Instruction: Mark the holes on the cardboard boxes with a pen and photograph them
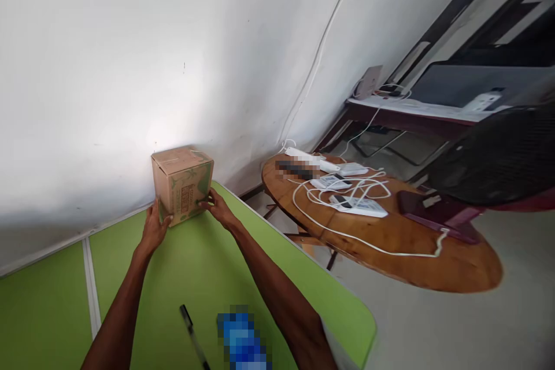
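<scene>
Here I've got the left hand (pixel 155 230) and right hand (pixel 218 207) clasping the box (pixel 182 185) mid-frame — fingers wrapped on its sides — next, I judge, an even grip.

A small brown cardboard box with green printing (pixel 182 184) stood upright at the far edge of the worktop, close against the white wall. Its top flaps were shut. It was turned slightly, one corner facing near, with green leaf print on its right face.

A white wall (pixel 130 40) backs a green table (pixel 195 266) beside a round wooden table (pixel 390 243).
</scene>
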`<control>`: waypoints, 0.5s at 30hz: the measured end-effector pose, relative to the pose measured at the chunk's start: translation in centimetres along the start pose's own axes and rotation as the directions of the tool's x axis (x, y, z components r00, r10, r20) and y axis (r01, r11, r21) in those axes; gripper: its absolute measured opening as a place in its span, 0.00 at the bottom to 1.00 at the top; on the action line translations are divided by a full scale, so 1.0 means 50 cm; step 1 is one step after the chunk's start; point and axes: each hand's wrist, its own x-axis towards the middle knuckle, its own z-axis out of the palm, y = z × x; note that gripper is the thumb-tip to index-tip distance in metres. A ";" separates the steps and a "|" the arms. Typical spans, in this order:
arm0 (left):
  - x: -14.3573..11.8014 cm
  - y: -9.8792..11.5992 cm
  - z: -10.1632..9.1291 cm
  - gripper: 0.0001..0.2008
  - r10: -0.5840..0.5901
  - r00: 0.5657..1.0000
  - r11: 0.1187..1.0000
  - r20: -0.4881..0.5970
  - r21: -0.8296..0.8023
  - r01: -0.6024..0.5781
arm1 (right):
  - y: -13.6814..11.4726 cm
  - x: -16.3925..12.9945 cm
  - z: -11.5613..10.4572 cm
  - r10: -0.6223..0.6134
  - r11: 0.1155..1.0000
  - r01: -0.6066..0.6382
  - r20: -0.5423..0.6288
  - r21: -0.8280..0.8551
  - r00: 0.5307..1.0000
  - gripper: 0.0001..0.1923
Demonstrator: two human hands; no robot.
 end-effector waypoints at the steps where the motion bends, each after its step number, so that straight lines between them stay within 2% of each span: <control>1: -0.025 0.011 -0.013 0.51 -0.014 1.000 1.000 -0.003 0.006 0.014 | -0.001 -0.019 -0.001 0.018 1.000 -0.019 -0.017 -0.010 1.000 0.42; 4: -0.146 0.046 -0.055 0.51 -0.038 0.999 0.999 -0.005 0.006 0.038 | -0.008 -0.102 -0.010 0.068 0.997 -0.071 -0.078 -0.041 0.995 0.43; 7: -0.314 0.079 -0.090 0.46 -0.055 0.998 0.998 -0.022 -0.004 0.055 | -0.022 -0.207 -0.014 0.087 0.994 -0.094 -0.115 -0.060 0.990 0.44; 9: -0.431 0.102 -0.107 0.42 -0.068 0.997 0.998 -0.045 -0.009 0.068 | -0.037 -0.278 -0.002 0.089 0.994 -0.095 -0.108 -0.059 0.990 0.42; 12: -0.590 0.143 -0.132 0.37 -0.084 0.992 0.996 -0.098 -0.014 0.083 | -0.064 -0.380 0.057 0.096 0.995 -0.096 -0.015 -0.039 0.995 0.37; 15: -0.723 0.206 -0.168 0.33 -0.006 0.976 1.000 -0.216 0.025 0.011 | -0.096 -0.485 0.165 0.086 0.996 -0.089 0.197 0.002 0.977 0.32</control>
